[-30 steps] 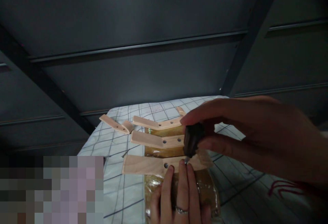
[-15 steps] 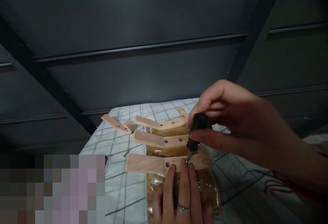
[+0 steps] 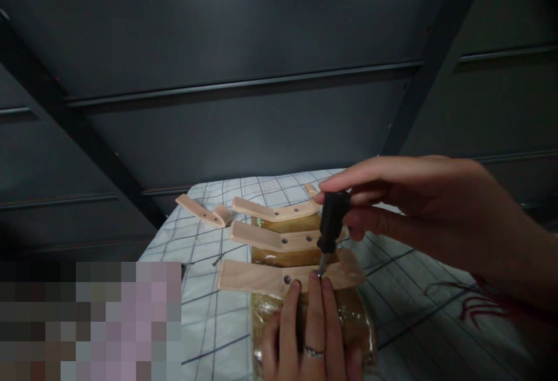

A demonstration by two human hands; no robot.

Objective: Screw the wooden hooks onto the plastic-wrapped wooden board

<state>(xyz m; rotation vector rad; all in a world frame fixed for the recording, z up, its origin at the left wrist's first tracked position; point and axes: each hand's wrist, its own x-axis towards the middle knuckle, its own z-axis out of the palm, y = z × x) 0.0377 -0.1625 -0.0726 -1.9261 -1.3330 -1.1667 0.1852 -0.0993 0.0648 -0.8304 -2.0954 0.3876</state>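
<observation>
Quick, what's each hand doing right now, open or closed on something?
Left hand: open, resting against the nearest pale, bent wooden strip.
Right hand: closed, holding a black-handled screwdriver with a metal shaft.

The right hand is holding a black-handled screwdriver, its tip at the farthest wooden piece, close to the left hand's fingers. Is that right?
Not quite: the head view shows the tip at the nearest wooden piece, not the farthest. The right hand does hold the black-handled screwdriver, its tip close to the fingers of the left hand.

Dim light, glare on brown wrapping (image 3: 355, 314), shadowed panels (image 3: 244, 26), lower-left pixelation
</observation>
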